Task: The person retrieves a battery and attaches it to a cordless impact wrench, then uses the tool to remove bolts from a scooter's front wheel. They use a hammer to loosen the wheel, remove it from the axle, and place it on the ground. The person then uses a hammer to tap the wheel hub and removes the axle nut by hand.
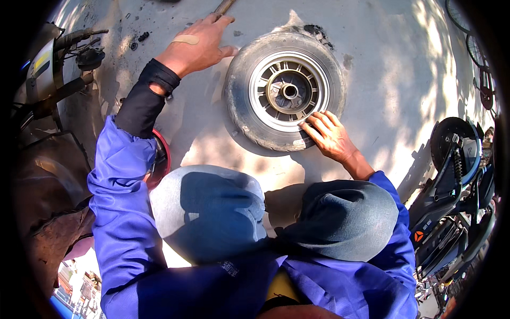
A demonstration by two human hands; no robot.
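I have one wheel in front of me, a grey-black rubber tyre (241,114) on a silvery spoked metal rim (257,109) with a round hub (290,91) at its centre, lying flat on the pale grey floor (382,69). Everything else I place by that wheel.

My right hand (336,141) is at the wheel's near right edge. Its fingers are spread a little and nearly straight, resting on the lower right of the rim, with the thumb slanting over the rim's edge beside the tyre; they are not closed around anything.

My left hand (197,48) is beyond and left of the wheel, back upward, with a beige plaster (185,39) across it and a black wrist wrap (154,80) below. Its thumb stands well away from the other fingers and points at the tyre, just beside it. Those fingers reach a brown wooden handle (225,6), and I cannot tell whether they have hold of it.

Dark crumbs (319,33) lie just past the wheel's far edge. Two small black pieces (143,36) sit well to its left. Nearer than the wheel I see two knees in grey-blue trousers (210,212), and a red rounded object (166,159) partly behind the blue left sleeve (125,207). A dark motorbike (446,181) stands well to the wheel's right.
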